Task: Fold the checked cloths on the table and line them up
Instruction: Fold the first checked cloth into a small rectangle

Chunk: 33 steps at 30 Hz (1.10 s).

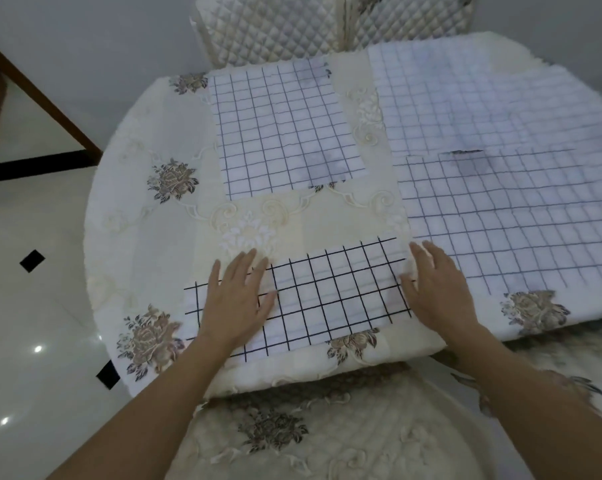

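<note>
A folded white cloth with a black check (330, 292) lies at the near edge of the table. My left hand (237, 299) rests flat on its left part, fingers spread. My right hand (438, 289) lies flat along its right edge, fingers together and pointing away from me. A second folded checked cloth (285, 129) sits further back in the middle. A stack of larger checked cloths (500, 174) is spread over the right side of the table, its layers overlapping.
The round table wears a cream floral tablecloth (147, 209). A quilted chair back (292, 26) stands at the far side, and a cushioned seat (310, 431) is right below me. Glossy tiled floor (33, 306) lies to the left.
</note>
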### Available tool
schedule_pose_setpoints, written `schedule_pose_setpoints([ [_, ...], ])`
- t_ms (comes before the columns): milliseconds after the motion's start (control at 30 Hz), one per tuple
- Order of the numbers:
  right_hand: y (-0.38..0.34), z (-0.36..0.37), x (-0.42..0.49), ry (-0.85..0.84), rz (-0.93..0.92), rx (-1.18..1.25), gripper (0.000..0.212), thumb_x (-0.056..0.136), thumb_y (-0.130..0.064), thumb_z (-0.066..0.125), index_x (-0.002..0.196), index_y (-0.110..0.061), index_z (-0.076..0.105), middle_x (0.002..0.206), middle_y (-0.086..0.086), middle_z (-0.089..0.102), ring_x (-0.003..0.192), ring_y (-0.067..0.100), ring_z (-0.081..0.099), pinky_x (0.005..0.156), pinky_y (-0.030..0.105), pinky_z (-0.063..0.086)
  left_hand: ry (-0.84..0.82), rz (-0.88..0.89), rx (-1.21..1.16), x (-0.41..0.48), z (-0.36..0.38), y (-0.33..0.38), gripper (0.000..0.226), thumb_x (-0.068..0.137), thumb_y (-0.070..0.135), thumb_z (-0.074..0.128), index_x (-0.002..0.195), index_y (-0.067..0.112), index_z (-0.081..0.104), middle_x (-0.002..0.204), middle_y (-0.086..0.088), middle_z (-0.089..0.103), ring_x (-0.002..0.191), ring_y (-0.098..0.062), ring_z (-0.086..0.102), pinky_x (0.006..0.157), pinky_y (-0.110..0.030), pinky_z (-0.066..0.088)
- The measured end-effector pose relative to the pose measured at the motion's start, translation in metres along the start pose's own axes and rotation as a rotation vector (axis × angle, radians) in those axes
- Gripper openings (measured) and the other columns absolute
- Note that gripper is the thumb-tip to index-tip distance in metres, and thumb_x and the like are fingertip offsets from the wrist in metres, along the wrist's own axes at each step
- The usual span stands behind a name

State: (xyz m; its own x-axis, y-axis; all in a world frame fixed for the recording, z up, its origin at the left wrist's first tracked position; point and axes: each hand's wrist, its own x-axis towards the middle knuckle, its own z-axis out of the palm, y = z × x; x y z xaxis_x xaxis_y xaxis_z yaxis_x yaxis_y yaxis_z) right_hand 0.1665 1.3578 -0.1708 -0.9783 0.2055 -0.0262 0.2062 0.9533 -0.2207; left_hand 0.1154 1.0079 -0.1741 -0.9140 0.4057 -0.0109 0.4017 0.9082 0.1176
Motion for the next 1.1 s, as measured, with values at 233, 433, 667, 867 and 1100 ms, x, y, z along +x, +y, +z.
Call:
schedule_pose_setpoints([
  [233, 0.011, -0.008, -0.031, -0.001, 0.226, 0.075, 0.034, 0.091, -0.028, 0.06, 0.12, -0.01, 0.059, 0.105, 0.013, 0.061, 0.089, 0.031, 0.058, 0.072, 0.041, 0.051, -0.114, 0.71, -0.054, 0.112, -0.004, 0.122, 0.037, 0.09, 0.022, 0.067, 0.126, 0.016, 0.063, 0.135, -0.007, 0.06, 0.122, -0.031, 0.056, 0.104, -0.048, 0.042],
  [433, 0.006, 0.003, -0.036, -0.06, 0.349, 0.208, 0.031, 0.096, -0.031, 0.054, 0.122, -0.013, 0.057, 0.112, 0.009, 0.059, 0.096, 0.027, 0.056, 0.077, 0.04, 0.051, -0.301, 1.007, 0.107, 0.169, 0.001, 0.178, 0.036, 0.097, 0.026, 0.059, 0.132, 0.02, 0.059, 0.139, -0.003, 0.056, 0.122, -0.026, 0.054, 0.099, -0.044, 0.044],
  [667, 0.002, 0.011, -0.029, -0.069, 0.427, 0.244, 0.03, 0.096, -0.038, 0.054, 0.114, -0.014, 0.052, 0.112, 0.008, 0.056, 0.098, 0.026, 0.054, 0.074, 0.036, 0.044, -0.361, 1.099, 0.185, 0.188, 0.015, 0.206, 0.042, 0.096, 0.023, 0.055, 0.139, 0.022, 0.052, 0.143, -0.001, 0.049, 0.124, -0.023, 0.05, 0.1, -0.043, 0.042],
  [867, 0.003, 0.013, -0.021, -0.106, 0.485, 0.245, 0.031, 0.094, -0.045, 0.056, 0.108, -0.018, 0.05, 0.105, 0.004, 0.06, 0.096, 0.024, 0.056, 0.076, 0.037, 0.048, -0.385, 1.097, 0.155, 0.191, 0.021, 0.206, 0.043, 0.092, 0.028, 0.064, 0.133, 0.021, 0.056, 0.131, -0.006, 0.051, 0.112, -0.025, 0.053, 0.09, -0.041, 0.046],
  [1100, 0.009, 0.015, -0.011, -0.159, 0.509, 0.461, 0.022, 0.095, -0.037, 0.057, 0.1, -0.016, 0.058, 0.103, 0.004, 0.055, 0.09, 0.022, 0.056, 0.079, 0.041, 0.051, -0.38, 1.088, 0.118, 0.193, 0.024, 0.206, 0.041, 0.088, 0.029, 0.07, 0.126, 0.019, 0.06, 0.125, -0.007, 0.054, 0.107, -0.025, 0.053, 0.084, -0.039, 0.047],
])
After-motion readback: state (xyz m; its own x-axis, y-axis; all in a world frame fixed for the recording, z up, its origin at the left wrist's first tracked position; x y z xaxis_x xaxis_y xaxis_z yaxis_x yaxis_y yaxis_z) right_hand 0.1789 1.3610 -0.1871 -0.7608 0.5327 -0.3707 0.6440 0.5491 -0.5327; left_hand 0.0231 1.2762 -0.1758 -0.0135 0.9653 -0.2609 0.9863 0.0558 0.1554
